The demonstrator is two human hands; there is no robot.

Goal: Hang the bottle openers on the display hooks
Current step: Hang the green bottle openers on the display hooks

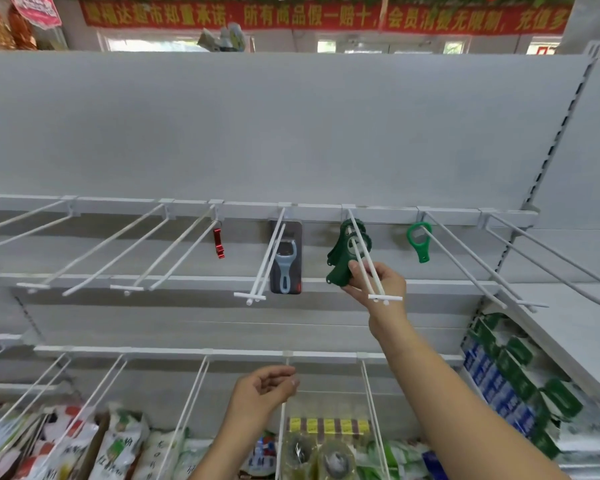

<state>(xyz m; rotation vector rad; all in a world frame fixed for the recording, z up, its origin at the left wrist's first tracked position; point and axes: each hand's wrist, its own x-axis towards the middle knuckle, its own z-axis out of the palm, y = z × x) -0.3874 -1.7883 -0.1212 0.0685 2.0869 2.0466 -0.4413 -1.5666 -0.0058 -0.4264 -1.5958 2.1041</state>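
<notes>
Grey shelving panel (291,126) under a red banner (326,13) (windows (146,43) behind)

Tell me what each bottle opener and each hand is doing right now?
red bottle opener: hanging up, untouched.
carded blue opener: hanging up, untouched.
dark green bottle openers: bunched on a display hook, pinched at the bottom.
light green bottle opener: hanging alone, untouched.
right hand: pinching the dark green bottle openers.
left hand: loosely curled, holding nothing.
</notes>
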